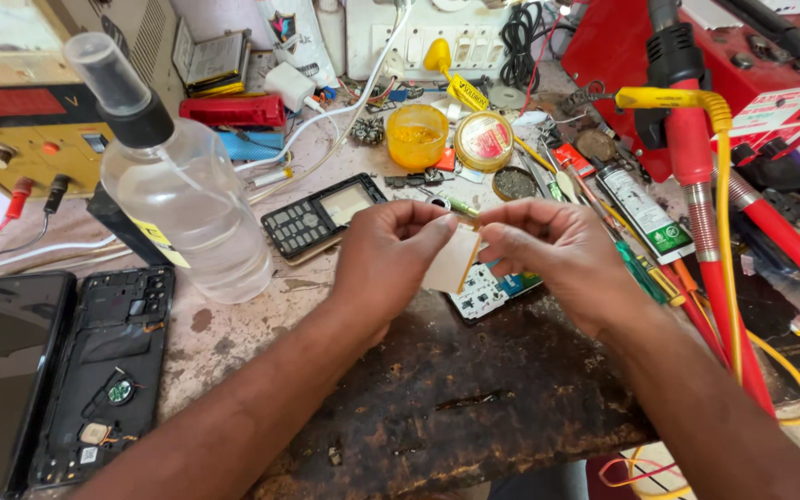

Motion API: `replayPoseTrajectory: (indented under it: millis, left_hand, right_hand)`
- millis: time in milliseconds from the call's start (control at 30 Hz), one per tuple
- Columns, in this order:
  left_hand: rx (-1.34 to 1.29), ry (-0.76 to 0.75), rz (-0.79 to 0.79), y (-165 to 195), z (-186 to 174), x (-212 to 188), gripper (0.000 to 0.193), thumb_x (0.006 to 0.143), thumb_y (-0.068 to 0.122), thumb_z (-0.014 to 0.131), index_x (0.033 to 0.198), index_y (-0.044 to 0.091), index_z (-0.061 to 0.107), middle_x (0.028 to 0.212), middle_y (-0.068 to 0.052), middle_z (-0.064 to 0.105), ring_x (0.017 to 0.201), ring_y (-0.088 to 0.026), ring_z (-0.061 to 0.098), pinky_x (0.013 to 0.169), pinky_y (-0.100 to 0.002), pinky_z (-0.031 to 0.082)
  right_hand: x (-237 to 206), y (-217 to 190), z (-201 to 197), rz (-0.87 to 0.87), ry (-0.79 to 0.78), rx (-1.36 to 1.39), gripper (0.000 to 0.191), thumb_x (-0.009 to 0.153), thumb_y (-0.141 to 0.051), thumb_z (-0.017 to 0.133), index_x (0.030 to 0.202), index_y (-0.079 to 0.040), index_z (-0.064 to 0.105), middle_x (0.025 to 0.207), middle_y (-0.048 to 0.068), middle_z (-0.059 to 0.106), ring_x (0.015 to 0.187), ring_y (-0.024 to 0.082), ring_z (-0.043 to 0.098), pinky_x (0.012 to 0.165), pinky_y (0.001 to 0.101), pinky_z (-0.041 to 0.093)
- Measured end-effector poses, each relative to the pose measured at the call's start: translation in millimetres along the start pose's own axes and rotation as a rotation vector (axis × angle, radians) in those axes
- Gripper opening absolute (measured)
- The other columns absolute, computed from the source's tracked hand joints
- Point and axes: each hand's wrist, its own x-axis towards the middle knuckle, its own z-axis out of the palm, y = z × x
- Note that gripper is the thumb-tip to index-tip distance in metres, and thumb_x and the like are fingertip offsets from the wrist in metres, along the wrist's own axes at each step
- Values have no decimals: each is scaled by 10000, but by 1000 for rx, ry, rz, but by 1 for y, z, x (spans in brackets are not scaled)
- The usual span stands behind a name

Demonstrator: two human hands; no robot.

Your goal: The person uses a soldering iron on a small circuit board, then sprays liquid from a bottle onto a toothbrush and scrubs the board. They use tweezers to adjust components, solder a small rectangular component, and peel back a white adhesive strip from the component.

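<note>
Surface (474,417): a worn, stained work surface. It is dark and rough near the person, and tools crowd the back, so the middle is free for both hands.
Red machine (743,65): sits at the back right corner. Its red and yellow cables (724,231) hang down the right side, away from the hands.
Yellow box (11,111): a meter with knobs at the back left. Its wires run onto the surface.
Spray bottle (182,199): clear, standing upright on the left, near enough for the left hand to reach.
Black phones (57,370): two lie flat at the front left. One shows a dark screen. The other is open, so its inside parts show.
Left hand (391,255): held up above the surface. Its thumb and fingers pinch the left side of the small card.
Right hand (557,250): held up too. Its fingers pinch the right edge of the same card, so both hands hold it steady and close to the eyes.
Keypad phone (321,218): lies flat just behind the left hand.
Circuit board (483,287): white and blue, lying right under the hands.
Small card (451,261): thin, pale and square, held in the air between both hands, above the circuit board.
Round tins (451,139): a yellow cup and a tin stand behind the hands.
</note>
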Motion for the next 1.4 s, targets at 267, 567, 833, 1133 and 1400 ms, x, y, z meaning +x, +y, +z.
replayPoseTrajectory:
  millis: [267,567,833,1133,1400]
  left_hand:
    - [-109,-101,-65,-7,6,-13,201,892,184,732,982,8,766,822,-38,744,683,-66,663,609,-234,552]
    - [-62,-72,-120,10,4,-28,184,855,170,750,946,11,759,777,-36,731,639,-61,651,555,-229,543]
    - [-204,-95,-201,13,6,-35,172,885,164,712,936,0,716,778,-45,731,627,-60,647,549,-230,539]
    - [-214,-164,-174,15,6,-39,175,882,158,736,967,8,710,789,-45,740,635,-60,666,553,-229,553]
    - [-264,-224,-190,15,7,-42,169,903,165,725,961,8,696,787,-47,732,631,-57,659,550,-229,548]
  right_hand:
    - [-3,18,5,141,-34,178,202,955,-130,706,1073,31,741,845,82,732,679,137,681,624,286,583]
    - [-16,16,4,226,-92,360,176,952,-117,653,1046,19,713,851,115,753,702,180,733,643,340,628]
    - [-20,18,-1,245,-112,400,163,955,-129,655,1026,9,705,816,116,745,668,180,726,587,327,607]
    - [-24,16,-3,223,-155,428,138,964,-109,651,1004,18,687,805,108,734,655,171,713,581,326,598]
    - [-27,15,-4,195,-211,473,142,971,-117,641,996,19,674,852,95,722,650,155,698,583,333,598]
